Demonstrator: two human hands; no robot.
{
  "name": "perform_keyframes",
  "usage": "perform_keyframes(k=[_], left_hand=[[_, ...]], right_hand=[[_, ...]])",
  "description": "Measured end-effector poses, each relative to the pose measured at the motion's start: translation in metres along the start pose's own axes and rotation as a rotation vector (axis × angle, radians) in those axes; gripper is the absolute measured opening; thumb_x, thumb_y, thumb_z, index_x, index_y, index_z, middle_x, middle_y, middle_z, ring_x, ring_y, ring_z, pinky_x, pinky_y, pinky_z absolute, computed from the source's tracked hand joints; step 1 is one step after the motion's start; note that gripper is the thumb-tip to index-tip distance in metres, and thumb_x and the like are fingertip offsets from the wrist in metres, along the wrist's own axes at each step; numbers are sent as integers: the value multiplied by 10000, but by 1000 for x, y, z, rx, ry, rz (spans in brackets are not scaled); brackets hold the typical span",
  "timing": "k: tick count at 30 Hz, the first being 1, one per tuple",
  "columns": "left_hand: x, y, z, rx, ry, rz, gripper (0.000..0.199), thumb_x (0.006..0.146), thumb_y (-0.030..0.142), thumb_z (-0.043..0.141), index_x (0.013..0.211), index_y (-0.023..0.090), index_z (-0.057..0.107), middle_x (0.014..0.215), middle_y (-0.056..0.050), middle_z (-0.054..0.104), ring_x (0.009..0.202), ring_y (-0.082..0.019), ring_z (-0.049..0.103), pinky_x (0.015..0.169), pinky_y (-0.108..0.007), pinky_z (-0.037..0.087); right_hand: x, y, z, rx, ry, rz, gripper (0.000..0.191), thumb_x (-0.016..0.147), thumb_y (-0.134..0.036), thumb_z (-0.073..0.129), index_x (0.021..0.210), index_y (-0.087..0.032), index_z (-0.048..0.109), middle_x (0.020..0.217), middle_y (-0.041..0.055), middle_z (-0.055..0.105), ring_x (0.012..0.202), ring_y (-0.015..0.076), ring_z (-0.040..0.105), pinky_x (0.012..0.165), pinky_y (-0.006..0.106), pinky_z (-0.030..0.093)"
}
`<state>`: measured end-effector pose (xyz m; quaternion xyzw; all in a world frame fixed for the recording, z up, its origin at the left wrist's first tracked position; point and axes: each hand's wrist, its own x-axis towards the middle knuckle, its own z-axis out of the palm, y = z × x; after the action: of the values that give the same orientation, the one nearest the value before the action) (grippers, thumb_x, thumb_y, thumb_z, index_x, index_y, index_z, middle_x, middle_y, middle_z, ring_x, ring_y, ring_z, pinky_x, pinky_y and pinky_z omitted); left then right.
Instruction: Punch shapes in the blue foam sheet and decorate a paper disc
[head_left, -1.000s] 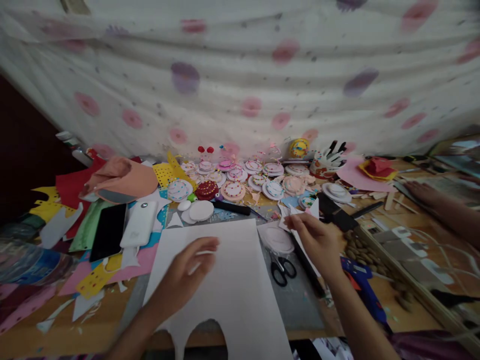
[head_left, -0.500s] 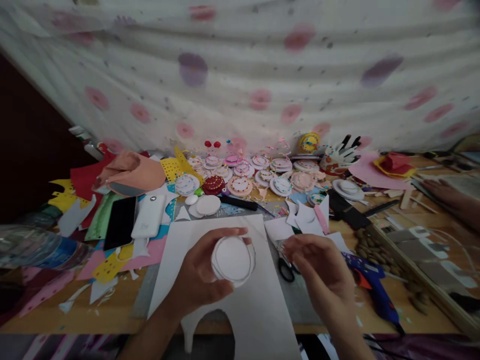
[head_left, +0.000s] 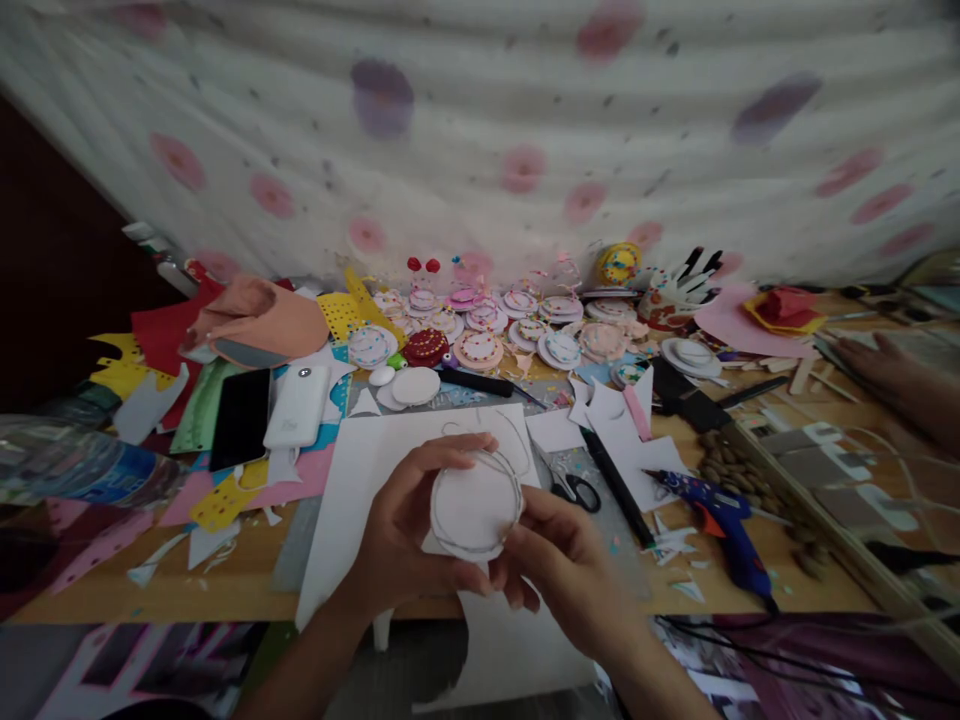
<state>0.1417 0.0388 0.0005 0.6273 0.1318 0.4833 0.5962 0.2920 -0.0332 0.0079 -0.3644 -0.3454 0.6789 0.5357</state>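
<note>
A round white disc [head_left: 476, 505] with a thin rim line is held up over a large white sheet [head_left: 360, 460]. My left hand [head_left: 420, 525] grips the disc from its left side, fingers above and thumb below. On the disc's right edge, the thumb and fingers of my right hand [head_left: 551, 560] are pinched. Pencil curves show on the sheet behind the disc. Scissors [head_left: 576, 490] with black handles lie right of the sheet, next to a black pen [head_left: 616, 488].
Small decorated hats [head_left: 480, 349] line the back of the table. A blue glue gun [head_left: 724, 520] and power strip [head_left: 825, 480] are right; a phone [head_left: 241, 420], power bank [head_left: 298, 408] and bottle [head_left: 82, 460] left. Another person's hand [head_left: 885, 370] rests far right.
My right hand has moved left onto the disc's right edge, uncovering the black pen. The disc in my left hand has shifted slightly right and up. The camera view has tilted down slightly.
</note>
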Motion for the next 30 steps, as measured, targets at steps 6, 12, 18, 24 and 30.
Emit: perform_keyframes(k=[6, 12, 18, 24, 30], left_hand=[[-17, -3, -15, 69, -3, -124, 666, 600, 319, 887, 1189, 259, 583, 1340, -115, 560, 1283, -310, 486, 1042, -388, 423], [-27, -14, -35, 400, -61, -239, 581, 706, 204, 808, 1222, 265, 548, 1360, -125, 527, 1311, -301, 452, 1080, -436, 399], [-26, -23, -59, 770, -140, -248, 516, 767, 270, 742, 1236, 255, 528, 1345, -120, 543, 1263, -288, 502, 1070, -472, 406], [-58, -27, -123, 1007, -70, -280, 483, 787, 295, 713, 1234, 275, 529, 1341, -95, 552, 1231, -293, 534, 1043, -476, 439], [-86, -31, -149, 1002, 47, -333, 480, 822, 281, 676, 1257, 269, 474, 1338, -105, 541, 1257, -292, 515, 1052, -487, 436]], right_hand=[[3, 11, -5, -38, 64, 64, 372, 806, -502, 665, 720, -161, 544, 544, -16, 601, 406, 49, 467, 389, 155, 320], [21, 30, -25, -173, 88, 81, 379, 827, -523, 620, 716, -171, 535, 586, -16, 597, 457, 68, 475, 450, 195, 365], [26, 51, -49, -592, 162, -55, 266, 935, -410, 478, 926, -165, 580, 738, 26, 627, 610, 124, 557, 555, 246, 447], [8, 53, -78, -1204, 537, -353, 204, 925, -259, 462, 1098, -172, 527, 1034, 121, 607, 983, 249, 586, 847, 428, 485], [-2, 63, -92, -1340, 428, -247, 329, 938, -223, 445, 1264, -176, 442, 1198, 160, 577, 1134, 282, 552, 927, 498, 483]])
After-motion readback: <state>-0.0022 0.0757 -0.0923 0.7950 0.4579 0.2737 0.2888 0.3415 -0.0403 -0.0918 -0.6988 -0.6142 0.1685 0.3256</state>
